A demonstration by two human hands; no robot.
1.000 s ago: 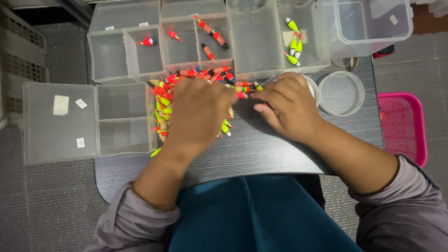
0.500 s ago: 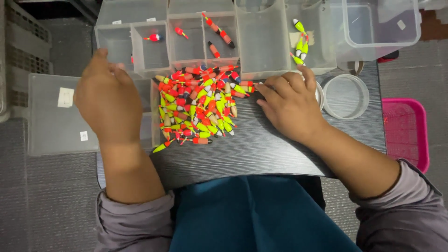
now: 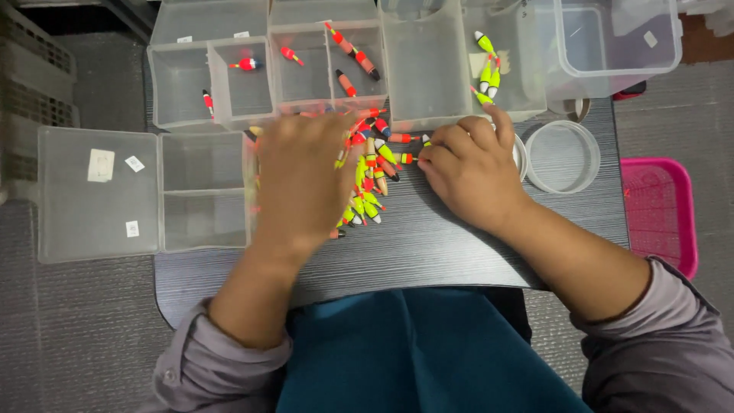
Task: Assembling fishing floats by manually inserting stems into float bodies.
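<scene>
Where floats (image 3: 368,177) lie: clear boxes (image 3: 229,76) w/ compartments.

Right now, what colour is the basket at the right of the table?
Pink; the basket shows in the head view.

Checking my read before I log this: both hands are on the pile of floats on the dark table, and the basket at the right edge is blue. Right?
Not quite. The head view shows the basket is pink, not blue. Otherwise correct: the left hand and right hand are on the pile of floats on the dark table.

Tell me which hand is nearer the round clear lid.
Right. The right hand lies just left of the round clear lid; the left hand rests farther left, over the floats.
</scene>
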